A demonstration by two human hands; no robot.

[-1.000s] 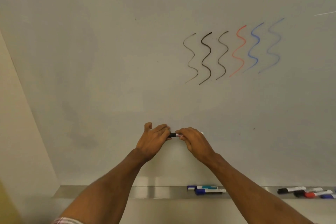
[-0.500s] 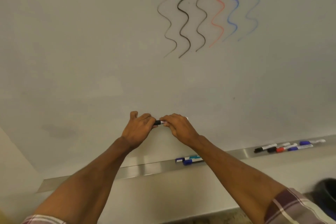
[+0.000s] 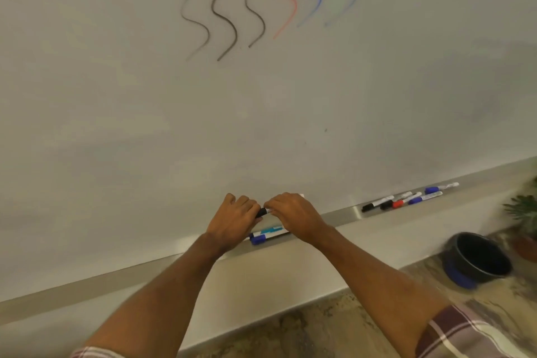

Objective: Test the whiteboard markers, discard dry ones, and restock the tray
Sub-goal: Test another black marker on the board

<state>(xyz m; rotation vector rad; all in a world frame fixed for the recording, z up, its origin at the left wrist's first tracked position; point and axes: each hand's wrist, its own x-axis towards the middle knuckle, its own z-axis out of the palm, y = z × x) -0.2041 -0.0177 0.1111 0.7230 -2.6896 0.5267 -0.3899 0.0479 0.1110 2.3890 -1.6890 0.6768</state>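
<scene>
Both my hands hold one black whiteboard marker (image 3: pixel 263 211) level in front of the whiteboard (image 3: pixel 145 110). My left hand (image 3: pixel 235 219) grips its black cap end and my right hand (image 3: pixel 293 216) grips the white barrel; most of the marker is hidden by my fingers. Just below my hands, a blue-capped marker (image 3: pixel 261 238) and a teal one (image 3: pixel 271 230) lie on the metal tray (image 3: pixel 340 216). Farther right on the tray lies a group of several markers (image 3: pixel 406 199), black, red and blue. Several wavy test lines (image 3: pixel 252 0) in black, red and blue mark the board above.
A dark round bin (image 3: pixel 476 259) with a blue base stands on the patterned floor at the lower right. A potted plant (image 3: pixel 523 212) sits at the right edge. A pale ledge runs below the tray.
My view has tilted down and to the right, so the test lines slid upward and the bin and plant came into sight. Both hands keep the same grip on the black marker.
</scene>
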